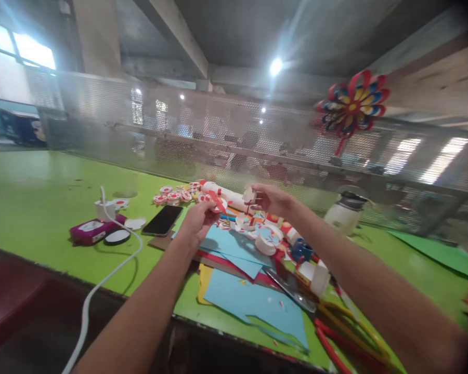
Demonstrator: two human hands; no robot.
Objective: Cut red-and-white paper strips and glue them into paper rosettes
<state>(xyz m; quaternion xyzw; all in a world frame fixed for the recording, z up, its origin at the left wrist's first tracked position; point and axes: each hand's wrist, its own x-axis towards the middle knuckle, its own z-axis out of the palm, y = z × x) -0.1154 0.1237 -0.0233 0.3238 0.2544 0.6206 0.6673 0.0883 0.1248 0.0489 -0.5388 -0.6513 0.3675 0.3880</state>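
Note:
My left hand is closed in a pinch on a small red piece, perhaps paper or ribbon, with white behind it. Opposite it, my right hand grips a white round piece between thumb and fingers. A gap separates the two hands. Below them lie light blue paper sheets and small paper scraps. A roll of white tape stands on the pile near my right forearm. Scissors with red and yellow handles lie beneath that forearm.
At left are a black phone, a purple device and a white cable. Several red-and-white discs lie behind the phone. A white jug stands at right before the mesh screen; a paper flower is above.

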